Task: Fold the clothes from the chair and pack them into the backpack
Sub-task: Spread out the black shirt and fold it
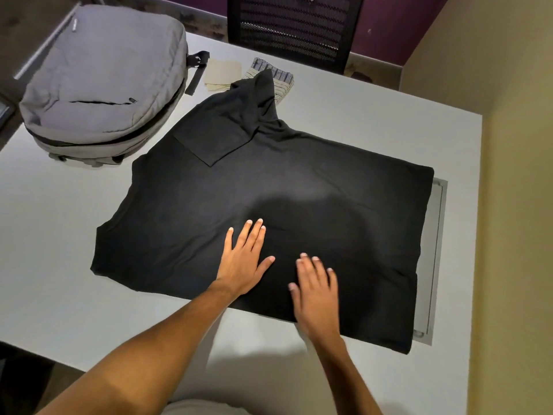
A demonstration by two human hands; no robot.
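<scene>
A black T-shirt (pixel 314 181) lies spread flat across the grey table (pixel 359 109), one sleeve folded inward at its far side. My left hand (pixel 245 259) presses flat on the shirt's near part with straight, spread fingers. My right hand (pixel 317 292) lies flat on the cloth just to its right, slightly blurred. The grey backpack (pixel 101 85) lies at the table's far left corner, and I cannot tell whether its zip is open. A folded beige cloth (pixel 223 74) and a folded striped cloth (pixel 281 82) sit behind the shirt, which partly covers the striped one.
A black mesh chair (pixel 294 28) stands past the table's far edge. A metal cable hatch (pixel 435 250) is set into the table at the right, partly under the shirt. A beige wall (pixel 514 205) borders the right side.
</scene>
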